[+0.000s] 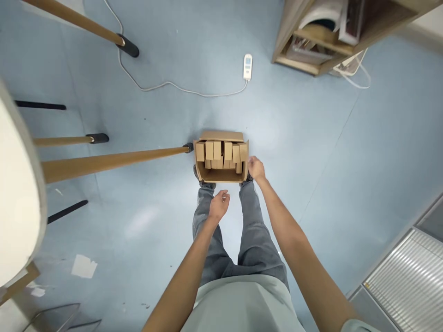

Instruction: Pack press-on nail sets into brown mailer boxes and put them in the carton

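The open, rectangular brown cardboard box [221, 135] sits mid-frame. Below it, the bare left hand [219, 205] extends upward, fingers loosely curled around nothing visible; the bare right hand [256, 168] bends inward beside its right edge, grip impossible to tell.

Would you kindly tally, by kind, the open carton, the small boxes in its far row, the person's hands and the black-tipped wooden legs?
Open cardboard carton: 1
Far-row small boxes: 6
Left hand, right hand: 2
Black-tipped wooden legs: 3
Total: 12
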Demonstrator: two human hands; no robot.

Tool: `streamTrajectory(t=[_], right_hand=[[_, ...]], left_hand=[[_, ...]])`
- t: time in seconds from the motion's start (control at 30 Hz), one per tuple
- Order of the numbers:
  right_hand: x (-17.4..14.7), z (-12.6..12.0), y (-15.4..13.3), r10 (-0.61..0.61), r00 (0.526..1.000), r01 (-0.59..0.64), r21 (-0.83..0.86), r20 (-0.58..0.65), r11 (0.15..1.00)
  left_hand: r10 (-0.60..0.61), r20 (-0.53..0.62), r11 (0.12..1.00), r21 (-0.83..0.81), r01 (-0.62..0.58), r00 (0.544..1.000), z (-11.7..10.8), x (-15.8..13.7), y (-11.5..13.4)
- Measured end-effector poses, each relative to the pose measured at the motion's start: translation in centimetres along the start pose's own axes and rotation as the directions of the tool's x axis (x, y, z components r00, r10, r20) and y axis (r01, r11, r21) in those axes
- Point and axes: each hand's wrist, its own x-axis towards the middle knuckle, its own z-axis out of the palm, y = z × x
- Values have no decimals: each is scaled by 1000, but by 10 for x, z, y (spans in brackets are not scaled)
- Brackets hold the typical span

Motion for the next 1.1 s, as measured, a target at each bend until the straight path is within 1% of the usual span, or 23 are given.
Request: streamTrajectory(t=[0.03, 0.17, 0.27, 0.4, 0.53, 0.67, 0.8, 0.87, 0.93, 1.03, 1.1], right_hand=[[-16, -7, 4, -44, 999, 44, 7, 27, 999], [-77, -39, 16, -113, 992, 113, 5, 49, 994], [-117, -63, 19, -151, 987, 147, 80, 48, 986], [-168, -88, 11, -240, 970, 241, 217, -34, 946], [-222, -100, -11, -333, 938, 347, 313, -100, 884], [-282, -103, -48, -416, 895, 447, 356, -162, 821], [-349, -91, -100, -500, 834, 551, 367, -232, 749], [-383, -77, -130, -538, 806, 591, 366, -247, 719], [-416, -59, -160, -577, 777, 628, 377, -251, 681], [-457, -26, -203, -638, 736, 668, 399, -229, 628], [-481, -3, -230, -682, 707, 689, 403, -188, 603]], left_hand=[[-1, -8, 1000, 5, 2, 1000, -1, -8, 5], [22, -45, 999, -32, -24, 999, -12, -47, 27], [71, -80, 992, -102, -79, 994, -27, -82, 44], [162, -128, 955, -229, -188, 978, -58, -134, 57], [256, -187, 893, -329, -306, 948, -96, -183, 53], [333, -229, 832, -385, -399, 915, -136, -221, 32], [403, -275, 751, -446, -488, 873, -183, -249, -1], [413, -309, 712, -477, -515, 857, -210, -263, -23], [405, -337, 684, -506, -526, 850, -239, -278, -49], [381, -374, 648, -544, -532, 846, -284, -304, -95], [351, -420, 612, -574, -544, 837, -314, -322, -128]])
